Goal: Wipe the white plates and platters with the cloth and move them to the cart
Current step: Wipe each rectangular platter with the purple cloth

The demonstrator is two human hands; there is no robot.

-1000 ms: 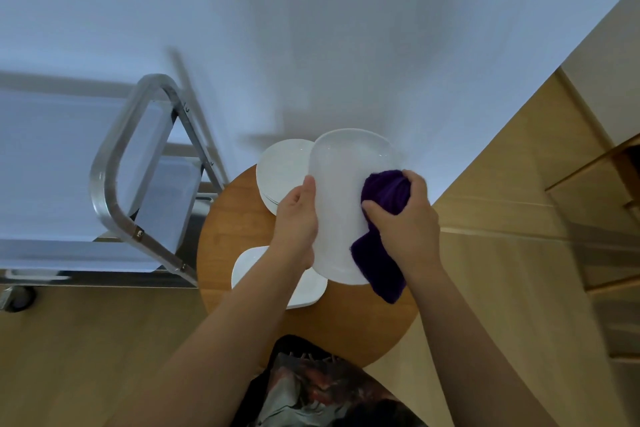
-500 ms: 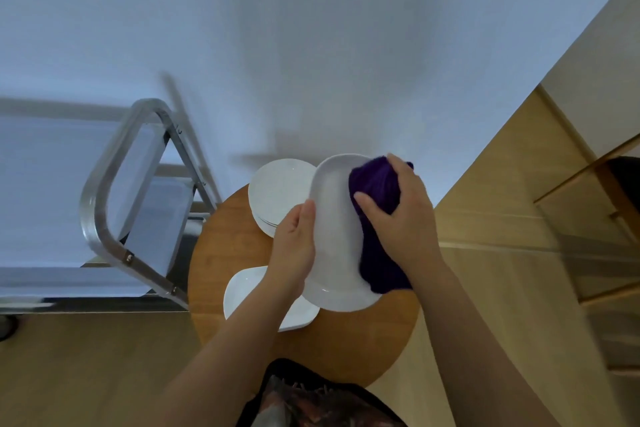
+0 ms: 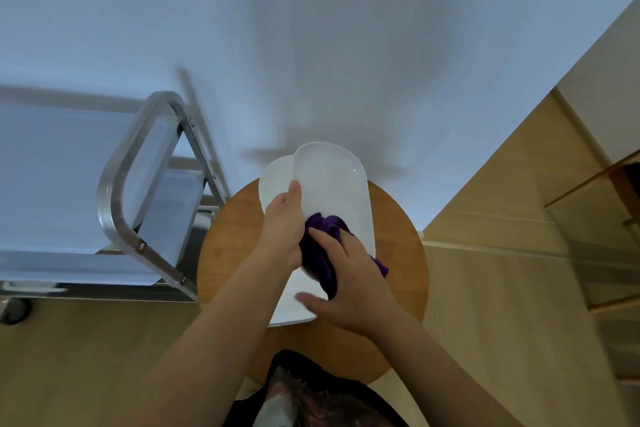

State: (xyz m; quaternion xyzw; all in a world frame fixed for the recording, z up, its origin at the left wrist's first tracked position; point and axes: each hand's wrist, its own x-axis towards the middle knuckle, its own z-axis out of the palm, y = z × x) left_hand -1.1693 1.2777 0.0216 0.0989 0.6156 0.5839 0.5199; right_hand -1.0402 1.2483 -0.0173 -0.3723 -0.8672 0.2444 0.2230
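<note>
Left hand (image 3: 282,229) gripping the left edge of a white oval platter (image 3: 334,191), thumb up along the rim, other fingers hidden behind it — platter held tilted above the round wooden table (image 3: 398,253). Right hand (image 3: 349,284) pressing a purple cloth (image 3: 320,253) against the near end of the platter, fingers curled over the cloth, thumb spread out to the left.

Possible trouble from here: only one edge of the platter gripped, so a hard push of the cloth probably enough to twist it out of the left hand and down on the dishes below. Small drops visible on the far part of the platter, so perhaps slippery there. Also a risk of knocking the round white plates (image 3: 273,180) stacked just behind, at the far edge of the table near the wall.

Another white platter (image 3: 294,308) lying flat on the table under the hands, mostly covered by them. Steel cart (image 3: 117,184) standing to the left, just beside the table — no dishes visible on its shelves; lower shelf mostly hidden.
</note>
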